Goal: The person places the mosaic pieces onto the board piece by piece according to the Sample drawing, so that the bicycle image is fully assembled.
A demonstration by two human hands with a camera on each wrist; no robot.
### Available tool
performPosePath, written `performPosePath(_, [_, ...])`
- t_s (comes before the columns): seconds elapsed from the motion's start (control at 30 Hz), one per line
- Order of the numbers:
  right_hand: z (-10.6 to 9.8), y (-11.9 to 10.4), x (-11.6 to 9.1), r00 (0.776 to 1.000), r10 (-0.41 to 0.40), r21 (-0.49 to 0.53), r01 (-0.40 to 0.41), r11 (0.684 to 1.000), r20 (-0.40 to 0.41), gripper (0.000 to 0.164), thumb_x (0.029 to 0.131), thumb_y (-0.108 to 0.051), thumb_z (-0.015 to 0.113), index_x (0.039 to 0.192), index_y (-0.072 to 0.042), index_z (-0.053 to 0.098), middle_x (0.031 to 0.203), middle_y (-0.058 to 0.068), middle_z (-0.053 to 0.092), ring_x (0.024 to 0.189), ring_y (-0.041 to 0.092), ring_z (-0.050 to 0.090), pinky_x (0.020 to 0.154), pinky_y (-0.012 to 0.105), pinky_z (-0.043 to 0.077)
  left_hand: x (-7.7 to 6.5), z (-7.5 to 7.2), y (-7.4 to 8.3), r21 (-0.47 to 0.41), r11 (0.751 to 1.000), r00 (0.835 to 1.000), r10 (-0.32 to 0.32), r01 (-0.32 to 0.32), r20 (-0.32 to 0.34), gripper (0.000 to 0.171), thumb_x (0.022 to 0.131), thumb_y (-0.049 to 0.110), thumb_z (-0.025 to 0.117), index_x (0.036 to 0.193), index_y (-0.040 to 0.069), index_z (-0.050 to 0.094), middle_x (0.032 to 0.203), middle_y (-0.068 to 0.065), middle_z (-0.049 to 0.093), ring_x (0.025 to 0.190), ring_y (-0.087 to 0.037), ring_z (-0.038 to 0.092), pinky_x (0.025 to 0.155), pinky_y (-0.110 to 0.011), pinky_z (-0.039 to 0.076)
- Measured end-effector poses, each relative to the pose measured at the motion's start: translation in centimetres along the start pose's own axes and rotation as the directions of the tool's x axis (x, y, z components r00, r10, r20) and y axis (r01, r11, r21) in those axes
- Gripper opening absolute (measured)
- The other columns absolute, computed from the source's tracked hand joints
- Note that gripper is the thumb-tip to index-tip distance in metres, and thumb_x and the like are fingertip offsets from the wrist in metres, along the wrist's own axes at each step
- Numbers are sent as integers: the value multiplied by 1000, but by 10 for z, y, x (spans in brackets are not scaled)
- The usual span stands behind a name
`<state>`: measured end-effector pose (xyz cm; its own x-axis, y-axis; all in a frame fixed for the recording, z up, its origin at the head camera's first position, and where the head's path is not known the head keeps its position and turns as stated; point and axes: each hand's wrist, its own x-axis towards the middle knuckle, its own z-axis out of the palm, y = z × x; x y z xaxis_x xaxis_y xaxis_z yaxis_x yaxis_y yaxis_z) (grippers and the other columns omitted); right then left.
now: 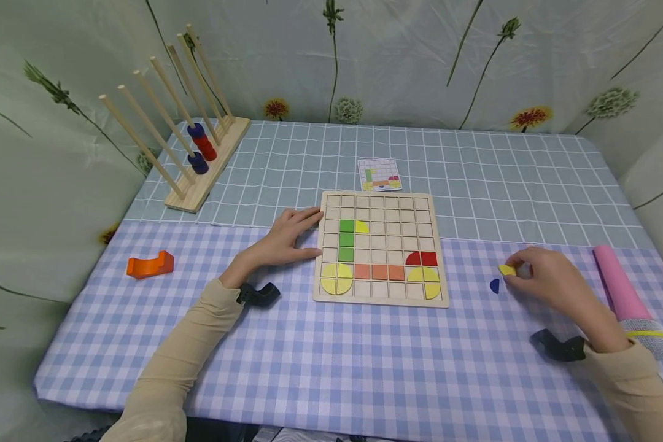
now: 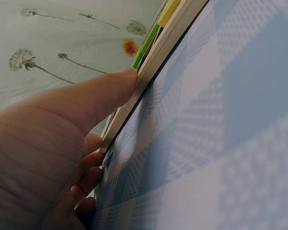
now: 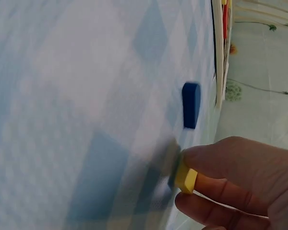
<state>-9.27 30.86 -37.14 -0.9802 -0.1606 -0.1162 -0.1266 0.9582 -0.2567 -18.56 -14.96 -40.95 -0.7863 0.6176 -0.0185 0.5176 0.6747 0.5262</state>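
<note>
My right hand [image 1: 547,279] pinches a yellow rounded piece [image 1: 506,270] between thumb and fingers, right of the board. In the right wrist view the yellow piece [image 3: 186,178] shows close over the cloth. Just beside it lies a dark blue half-round piece [image 1: 494,286]. My left hand [image 1: 287,238] rests against the left edge of a square wooden grid board [image 1: 381,294], thumb and fingertips spread along the rim. Green squares [image 1: 346,240], orange squares [image 1: 379,272], yellow rounded pieces [image 1: 337,279] and red pieces [image 1: 428,258] sit in its cells.
Behind the board lies a small pattern card [image 1: 379,174]. A wooden peg stand [image 1: 221,162] with blue and red rings is at the back left. An orange curved block [image 1: 150,265] lies at left, and a pink microphone-shaped object [image 1: 621,285] at far right.
</note>
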Motion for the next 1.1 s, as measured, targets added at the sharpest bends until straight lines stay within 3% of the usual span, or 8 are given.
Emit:
performPosePath(0.13, [0, -8, -5, 999, -7, 4, 7, 1000, -45, 28, 76, -18, 72, 93, 4, 68, 84, 16, 67, 66, 18, 48, 57, 26, 35, 0, 0, 1, 2, 1000, 1000, 1, -1, 1, 78, 85, 37, 66, 148, 11, 28, 156, -9, 25, 123, -30, 32, 101, -48, 24])
performPosePath(0.37, [3, -30, -17, 978, -61, 3, 63, 998, -201, 24, 73, -16, 76, 88, 2, 70, 80, 14, 68, 60, 14, 46, 53, 23, 33, 0, -1, 1, 6, 1000, 1000, 8, -8, 1, 79, 85, 36, 66, 148, 10, 28, 156, -9, 25, 123, -30, 31, 101, -48, 25])
performPosePath(0.57, [5, -51, -22, 972, -76, -1, 78, 997, -222, 25, 73, -18, 77, 89, -1, 70, 82, 12, 68, 61, 14, 44, 53, 22, 31, 1, 0, 0, 5, 1000, 1000, 2, -2, 0, 78, 85, 37, 66, 148, 11, 28, 156, -9, 25, 123, -30, 31, 102, -48, 24])
performPosePath(0.97, [18, -87, -24, 931, -206, -16, 211, 977, -302, 21, 68, -16, 80, 83, -5, 71, 79, 7, 70, 70, 19, 62, 58, 31, 48, 0, 1, -1, -1, 1000, 1000, 4, -4, -7, 79, 85, 37, 66, 148, 11, 28, 156, -8, 26, 123, -29, 32, 102, -48, 23])
performPosePath(1.1, [23, -96, -22, 919, -249, -9, 259, 966, -307, 20, 68, -15, 80, 84, -6, 71, 78, 4, 69, 69, 17, 63, 58, 31, 47, 0, 0, -1, -3, 1000, 1000, 6, -6, -8, 79, 84, 38, 67, 148, 11, 29, 156, -8, 26, 123, -29, 31, 102, -49, 22])
